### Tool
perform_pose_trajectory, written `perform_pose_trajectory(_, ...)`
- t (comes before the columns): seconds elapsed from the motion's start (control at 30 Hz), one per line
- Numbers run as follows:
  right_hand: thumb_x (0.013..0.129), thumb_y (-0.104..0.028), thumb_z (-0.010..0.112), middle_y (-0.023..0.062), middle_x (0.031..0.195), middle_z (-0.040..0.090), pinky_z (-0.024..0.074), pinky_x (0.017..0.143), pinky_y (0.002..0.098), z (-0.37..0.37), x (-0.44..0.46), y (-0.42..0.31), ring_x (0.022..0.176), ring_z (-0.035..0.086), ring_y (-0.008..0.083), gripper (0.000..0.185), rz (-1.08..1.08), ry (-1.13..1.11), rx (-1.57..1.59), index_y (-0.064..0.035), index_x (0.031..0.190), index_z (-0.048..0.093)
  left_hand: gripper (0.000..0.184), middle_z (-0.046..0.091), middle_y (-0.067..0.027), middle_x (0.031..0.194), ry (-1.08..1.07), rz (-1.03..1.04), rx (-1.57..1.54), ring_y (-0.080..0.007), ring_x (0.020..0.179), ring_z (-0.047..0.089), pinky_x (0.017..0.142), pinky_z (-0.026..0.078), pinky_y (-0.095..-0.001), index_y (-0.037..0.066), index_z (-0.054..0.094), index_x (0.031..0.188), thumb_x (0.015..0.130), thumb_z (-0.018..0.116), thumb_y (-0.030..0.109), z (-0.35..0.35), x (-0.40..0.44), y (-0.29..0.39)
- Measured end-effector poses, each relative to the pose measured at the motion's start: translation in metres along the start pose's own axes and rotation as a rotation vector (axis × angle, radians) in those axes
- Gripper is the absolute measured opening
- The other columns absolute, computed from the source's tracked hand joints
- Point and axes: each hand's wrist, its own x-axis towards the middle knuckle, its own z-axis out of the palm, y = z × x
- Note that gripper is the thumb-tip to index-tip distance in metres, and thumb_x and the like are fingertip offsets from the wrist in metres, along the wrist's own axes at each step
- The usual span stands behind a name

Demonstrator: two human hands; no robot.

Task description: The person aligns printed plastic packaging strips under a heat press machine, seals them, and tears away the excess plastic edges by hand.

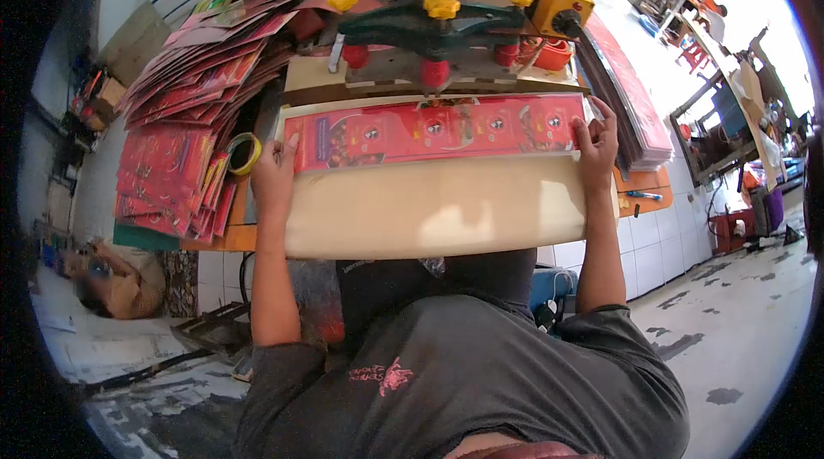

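Note:
A long red printed sheet lies across the top of a cream board, just in front of a dark green press. At the sheet's left end, my left hand grips the edge, thumb on top and fingers mostly hidden. My right hand pinches the right end, with its thumb on the sheet and its fingers round the edge. Both ends lie roughly level with each other. The press has yellow knobs and red feet above the far edge of the sheet.
Stacked red printed sheets lean at the left, beside a tape roll. More long sheets are piled at the right, near a blue pen. A yellow control box sits behind. Another person is at lower left.

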Motion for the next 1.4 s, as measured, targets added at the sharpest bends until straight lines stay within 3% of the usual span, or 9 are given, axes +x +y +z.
perform_pose_trajectory(0.13,0.095,-0.018,0.075,-0.0082,0.064,0.04,0.0306,0.055,0.0211,-0.001,0.0,-0.002,0.06,0.038,0.0025,0.054,0.023,0.005,0.016,-0.0018,0.14,0.051,0.051,0.049,-0.0103,0.067,0.018,0.027,-0.072,-0.0206,0.063,0.042,0.061,0.041,-0.0367,-0.002,0.054,0.082,0.1,0.064,0.044,-0.003,-0.003,0.007)
perform_pose_trajectory(0.33,0.098,-0.013,0.069,-0.0098,0.067,0.029,0.0243,0.055,0.02,0.001,0.001,0.004,0.061,0.028,0.0019,0.05,0.033,0.013,0.006,-0.0013,0.143,0.051,0.048,0.044,-0.0086,0.067,0.018,0.053,-0.104,-0.0213,0.063,0.04,0.061,0.041,-0.0365,-0.001,0.051,0.089,0.102,0.061,0.043,-0.007,-0.007,0.01)
perform_pose_trajectory(0.47,0.099,-0.024,0.07,-0.0086,0.064,0.034,0.0249,0.054,0.0234,-0.002,0.004,0.024,0.059,0.032,0.0026,0.05,0.123,-0.043,0.101,-0.0016,0.141,0.053,0.047,0.044,-0.0098,0.069,0.049,0.048,-0.096,-0.0209,0.063,0.041,0.062,0.042,-0.035,-0.001,0.049,0.089,0.103,0.06,0.042,-0.012,-0.011,0.023)
perform_pose_trajectory(0.5,0.099,-0.026,0.069,-0.0073,0.062,0.044,0.0306,0.054,0.0237,-0.003,0.004,0.025,0.059,0.04,0.003,0.042,0.124,-0.029,0.068,-0.001,0.131,0.061,0.047,0.043,-0.0101,0.067,0.074,0.079,-0.118,-0.0197,0.063,0.041,0.061,0.041,-0.034,0.0,0.049,0.088,0.103,0.06,0.043,-0.011,-0.009,0.022)
perform_pose_trajectory(0.67,0.099,-0.028,0.069,0.0007,0.066,0.062,0.0423,0.058,0.0266,0.0,0.004,0.049,0.063,0.053,0.0058,0.031,0.111,-0.024,-0.057,0.0015,0.108,0.07,0.046,0.043,-0.0087,0.066,0.092,0.046,-0.105,-0.0176,0.062,0.04,0.059,0.04,-0.0342,0.0,0.049,0.087,0.102,0.063,0.041,-0.014,-0.014,0.023)
perform_pose_trajectory(0.8,0.098,-0.029,0.069,0.0039,0.069,0.06,0.0422,0.058,0.0291,0.001,0.004,0.024,0.064,0.052,0.0085,0.031,0.119,-0.016,-0.097,0.0016,0.1,0.067,0.045,0.044,-0.0086,0.065,0.027,0.04,-0.1,-0.0169,0.061,0.039,0.058,0.039,-0.0358,0.0,0.049,0.086,0.1,0.066,0.039,-0.018,-0.015,0.021)
perform_pose_trajectory(0.97,0.099,-0.035,0.068,0.0065,0.073,0.061,0.0463,0.065,0.0316,-0.004,0.008,0.038,0.068,0.055,0.0131,0.037,0.115,0.037,-0.162,0.0009,0.092,0.062,0.048,0.044,-0.009,0.064,-0.02,0.134,0.006,-0.0181,0.059,0.039,0.057,0.039,-0.037,-0.002,0.048,0.078,0.099,0.068,0.037,-0.019,-0.014,0.034)
perform_pose_trajectory(1.03,0.099,-0.035,0.068,0.0069,0.074,0.062,0.0464,0.065,0.0318,-0.003,0.007,0.034,0.069,0.055,0.0133,0.037,0.125,0.055,-0.17,0.0012,0.092,0.062,0.048,0.045,-0.0115,0.063,-0.122,0.077,-0.018,-0.0183,0.059,0.04,0.057,0.039,-0.0375,-0.003,0.048,0.076,0.1,0.066,0.035,-0.017,-0.014,0.027)
perform_pose_trajectory(1.4,0.1,-0.03,0.068,0.0061,0.077,0.062,0.0459,0.066,0.0304,0.0,0.007,0.018,0.072,0.055,0.0121,0.034,0.215,-0.002,-0.128,0.0024,0.092,0.06,0.048,0.042,-0.0184,0.064,-0.11,0.039,0.026,-0.0274,0.06,0.035,0.057,0.038,-0.0392,-0.004,0.049,0.077,0.102,0.061,0.035,-0.017,-0.016,0.034)
